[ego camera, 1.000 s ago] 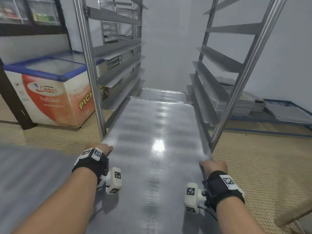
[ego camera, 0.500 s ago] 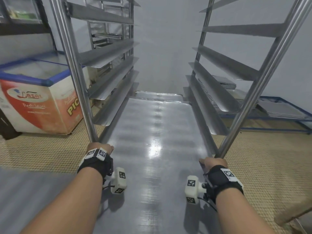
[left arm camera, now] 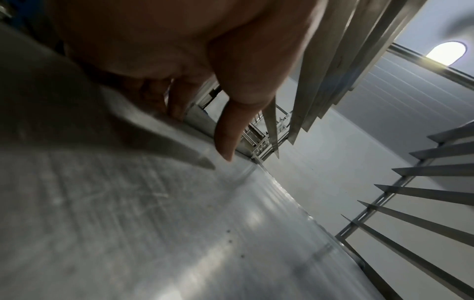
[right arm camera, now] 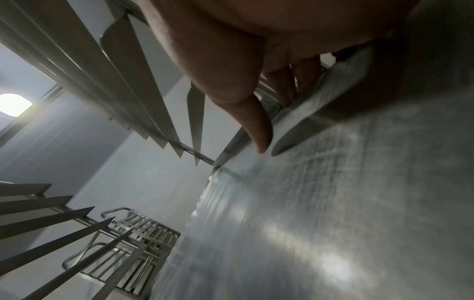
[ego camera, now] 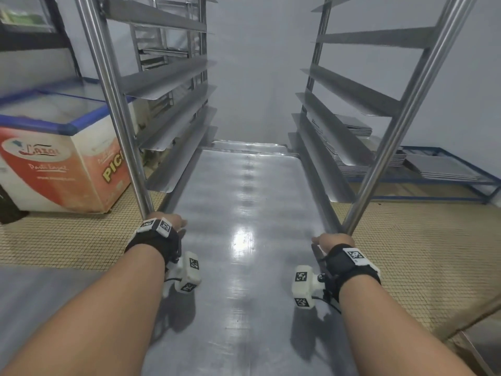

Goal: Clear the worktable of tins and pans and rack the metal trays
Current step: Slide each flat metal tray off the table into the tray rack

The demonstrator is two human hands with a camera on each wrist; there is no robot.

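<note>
Each grip is clamped on a long edge of the metal tray (ego camera: pixel 244 240): left hand (ego camera: pixel 165 222) and right hand (ego camera: pixel 332 241), thumbs on top, fingers under the rim. The tray lies level, partly inside the rack (ego camera: pixel 173 77), between its side runners. A chest freezer (ego camera: pixel 59 158) stands left; stacked trays (ego camera: pixel 360 158) right.

This looks like a commercial bakery or food-production back room. A tall stainless-steel tray rack with angled side runners (ego camera: pixel 173 77) fills the middle. To the left stands a glass-topped chest freezer with blue rim and red-and-white branded front (ego camera: pixel 62 158). Stacks of flat metal baking sheets on a low blue frame (ego camera: pixel 439 169) sit far right, on small yellow floor tiles (ego camera: pixel 420 253).
</note>
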